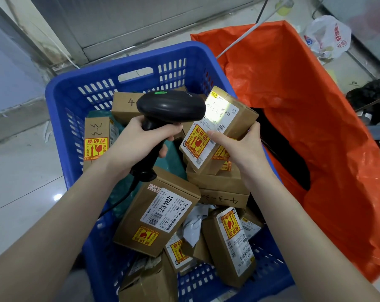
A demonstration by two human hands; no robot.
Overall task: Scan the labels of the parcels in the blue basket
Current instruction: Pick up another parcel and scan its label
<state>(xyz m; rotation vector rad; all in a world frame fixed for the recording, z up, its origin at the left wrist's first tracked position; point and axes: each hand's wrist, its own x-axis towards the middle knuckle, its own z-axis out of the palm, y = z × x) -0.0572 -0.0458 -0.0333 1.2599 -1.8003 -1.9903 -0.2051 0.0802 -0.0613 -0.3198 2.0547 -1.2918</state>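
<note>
A blue basket (pixel 123 62) on the floor holds several brown cardboard parcels with white labels and yellow fragile stickers. My left hand (pixel 141 140) grips the handle of a black barcode scanner (pixel 171 106), whose green light is on. Its head points right at a brown parcel (pixel 219 127) that my right hand (pixel 239 144) holds tilted above the basket, label up. A bright patch of scanner light falls on the top of that label. A larger parcel (pixel 158 212) marked 12V4A lies below my left wrist.
An open orange bag (pixel 315 105) stands right of the basket, dark inside. A white plastic bag (pixel 328 38) lies on the floor at the far right. The scanner's black cable (pixel 123 199) hangs down into the basket. Pale tiled floor (pixel 27 171) lies to the left.
</note>
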